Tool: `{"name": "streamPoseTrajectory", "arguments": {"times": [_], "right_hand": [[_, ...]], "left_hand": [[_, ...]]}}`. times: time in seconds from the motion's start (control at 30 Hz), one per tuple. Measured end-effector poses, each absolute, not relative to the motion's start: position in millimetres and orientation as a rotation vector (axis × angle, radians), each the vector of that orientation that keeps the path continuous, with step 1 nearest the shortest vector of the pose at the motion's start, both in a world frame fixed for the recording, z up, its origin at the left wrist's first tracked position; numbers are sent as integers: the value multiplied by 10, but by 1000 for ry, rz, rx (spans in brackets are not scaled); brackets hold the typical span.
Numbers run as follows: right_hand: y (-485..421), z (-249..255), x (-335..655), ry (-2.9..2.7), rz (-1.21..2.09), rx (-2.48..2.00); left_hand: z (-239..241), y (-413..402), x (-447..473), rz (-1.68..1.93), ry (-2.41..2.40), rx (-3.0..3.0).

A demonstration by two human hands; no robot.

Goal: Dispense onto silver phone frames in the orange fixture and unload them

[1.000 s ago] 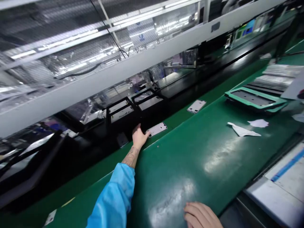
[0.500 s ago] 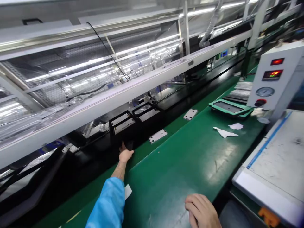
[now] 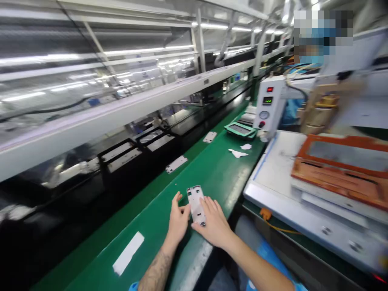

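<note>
Phone plate is between the two hands, its long axis pointing away from the person, far end slightly leftward. Right hand is nearer — it grips right and near edges; left hand is loosely spread, thumb at left edge. Beyond this plate: two similar plates, two white scraps — nearer, leftward, one white strip.

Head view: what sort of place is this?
Probably a factory assembly line: pale panels spaced along a green strip, a long green bench beside it, and a white control box with a gauge and lit displays.
</note>
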State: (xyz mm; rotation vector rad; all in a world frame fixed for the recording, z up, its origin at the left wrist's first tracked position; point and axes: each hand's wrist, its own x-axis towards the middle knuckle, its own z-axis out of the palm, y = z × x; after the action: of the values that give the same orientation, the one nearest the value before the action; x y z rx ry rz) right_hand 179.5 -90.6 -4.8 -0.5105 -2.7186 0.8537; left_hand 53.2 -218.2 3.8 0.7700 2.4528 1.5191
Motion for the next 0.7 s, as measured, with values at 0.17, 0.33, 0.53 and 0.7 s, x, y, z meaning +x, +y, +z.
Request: {"name": "streamPoseTrajectory", "arguments": {"times": [0.17,0.33,0.53,0.7], "right_hand": [[-870,57,1658,-2634,766,-606],[-520,135,1599,-2784,663,-512],[923,706,3254,-2632,592,-503],[2162,1083,4494,-2542,175,-1075]], "left_hand": [[-115,-2143,424,1799,2217,639],[-129,-2154,329,2029,2059,430],[-100,-2106,389,1872,2123,386],[-211,-2000,352,1530,2326,595]]}}
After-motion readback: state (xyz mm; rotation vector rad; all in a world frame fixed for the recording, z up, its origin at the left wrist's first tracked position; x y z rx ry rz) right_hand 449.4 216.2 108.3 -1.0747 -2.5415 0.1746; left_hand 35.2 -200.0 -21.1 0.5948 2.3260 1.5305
